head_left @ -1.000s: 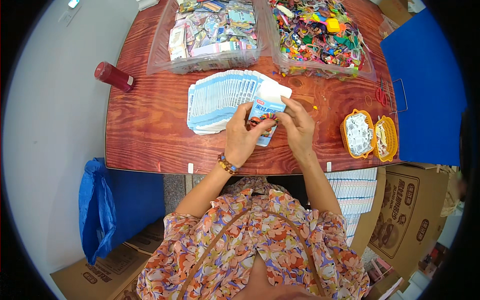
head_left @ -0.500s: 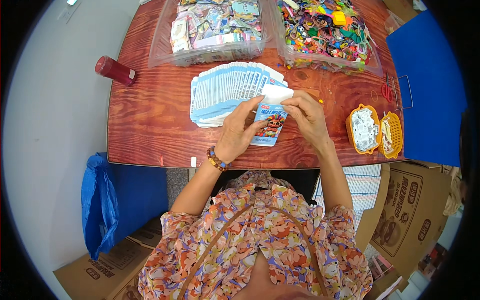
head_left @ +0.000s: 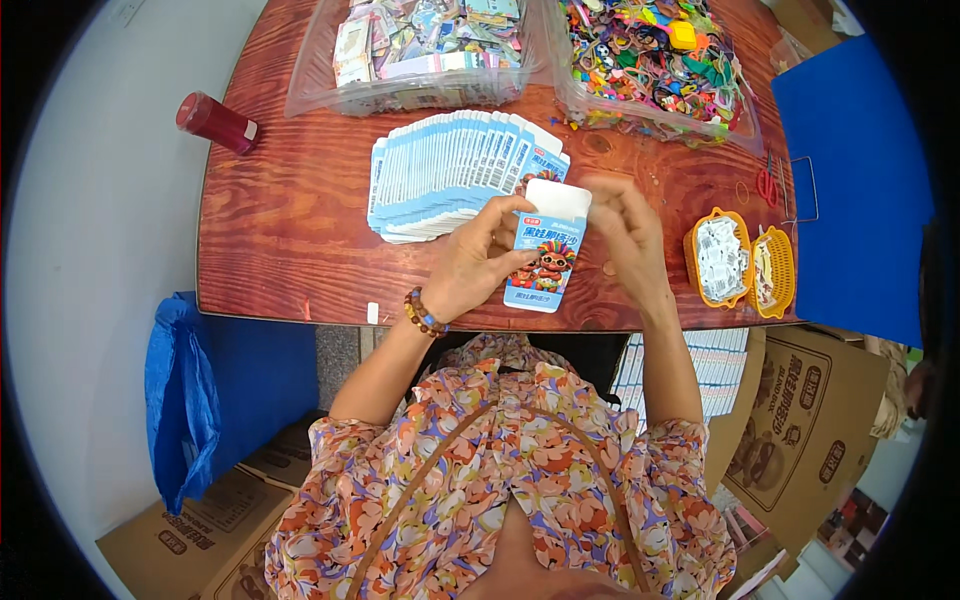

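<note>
My left hand [head_left: 478, 258] grips a small light blue carton [head_left: 545, 255] by its left side, thumb across the printed front. The carton has a cartoon figure on it, and its white top flap [head_left: 560, 198] stands up. Just right of the flap, my right hand [head_left: 630, 245] is apart from the carton, its fingers bent and smeared by motion. Behind my left hand lies a fanned row of flat blue-and-white cartons [head_left: 440, 175], overlapping one another.
At the back stand clear bins of small packets [head_left: 430, 92] and colourful trinkets [head_left: 650, 122]. Yellow baskets [head_left: 690, 260] with white sachets sit at right, near red scissors [head_left: 767, 185]. A dark red bottle [head_left: 215, 122] lies at left. Cardboard boxes [head_left: 810, 410] stand beside the table.
My right hand has let go of the carton's flap and moved right. The carton, still in my left hand, is slightly lower, its flap more upright. The whole view has shifted a little.
</note>
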A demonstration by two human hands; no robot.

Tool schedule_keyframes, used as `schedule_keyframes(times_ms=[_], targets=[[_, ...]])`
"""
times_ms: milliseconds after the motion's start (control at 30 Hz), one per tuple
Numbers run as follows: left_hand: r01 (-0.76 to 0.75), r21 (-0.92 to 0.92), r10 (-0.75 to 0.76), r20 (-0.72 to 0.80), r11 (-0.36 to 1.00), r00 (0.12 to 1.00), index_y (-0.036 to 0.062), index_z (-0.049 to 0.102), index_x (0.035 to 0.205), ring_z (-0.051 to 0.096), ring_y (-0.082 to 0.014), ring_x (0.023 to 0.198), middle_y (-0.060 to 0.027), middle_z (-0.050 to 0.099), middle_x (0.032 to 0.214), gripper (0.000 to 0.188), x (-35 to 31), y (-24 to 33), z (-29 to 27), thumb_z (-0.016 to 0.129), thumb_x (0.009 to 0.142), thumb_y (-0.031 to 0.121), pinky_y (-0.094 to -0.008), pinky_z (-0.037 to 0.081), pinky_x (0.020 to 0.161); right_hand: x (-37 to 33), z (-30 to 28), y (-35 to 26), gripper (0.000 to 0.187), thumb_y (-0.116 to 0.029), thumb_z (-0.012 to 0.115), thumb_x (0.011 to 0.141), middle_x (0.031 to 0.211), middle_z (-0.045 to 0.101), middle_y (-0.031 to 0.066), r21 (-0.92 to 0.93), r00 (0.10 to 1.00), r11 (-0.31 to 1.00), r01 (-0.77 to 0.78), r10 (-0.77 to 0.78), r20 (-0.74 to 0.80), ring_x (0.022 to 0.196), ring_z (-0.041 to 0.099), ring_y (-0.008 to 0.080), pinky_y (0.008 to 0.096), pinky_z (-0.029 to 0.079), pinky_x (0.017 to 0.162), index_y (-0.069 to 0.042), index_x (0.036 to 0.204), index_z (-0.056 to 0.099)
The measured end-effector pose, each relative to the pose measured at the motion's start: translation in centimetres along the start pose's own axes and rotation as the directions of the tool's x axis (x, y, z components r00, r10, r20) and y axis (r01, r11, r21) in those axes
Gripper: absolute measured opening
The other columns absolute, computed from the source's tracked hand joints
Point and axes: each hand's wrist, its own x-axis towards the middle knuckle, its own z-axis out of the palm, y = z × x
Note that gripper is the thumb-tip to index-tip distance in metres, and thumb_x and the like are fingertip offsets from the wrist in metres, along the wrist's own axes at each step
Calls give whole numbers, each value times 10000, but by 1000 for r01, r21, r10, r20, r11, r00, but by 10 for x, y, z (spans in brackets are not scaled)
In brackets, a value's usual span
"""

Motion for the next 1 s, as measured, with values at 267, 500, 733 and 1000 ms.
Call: schedule_keyframes(times_ms=[267,500,733,1000], targets=[[-170,360,200,-48,917,979,84,499,1291,640,-181,806,-94,627,977,531,1,3,10,739,827,-4,-320,539,743,14,-17,1,136,-128,648,966,929,681,15,-16,988,996,-86,87,127,864,605,58,228,480,772,1,1001,675],[-89,274,101,-32,958,994,90,483,1324,647,-148,789,-78,615,930,552,-4,6,9,732,839,4,-291,538,697,14,-21,-8,171,-97,671,939,967,705,17,-74,961,983,-170,182,209,917,633,78,239,500,811,12,1064,711],[-62,164,62,1,985,998,95,420,1352,673,-162,802,-78,627,931,580,-2,9,10,709,857,5,-299,546,697,13,-22,-19,161,-80,685,915,877,735,28,-340,966,939,-52,133,219,809,657,73,240,519,711,-4,1042,748],[1,208,6,-34,978,999,105,397,1396,671,-164,788,-81,632,921,655,-1,9,10,725,837,6,-303,545,697,15,-19,-21,167,-69,675,912,863,742,59,-506,959,859,82,70,273,775,686,106,266,543,672,-16,1055,744]])
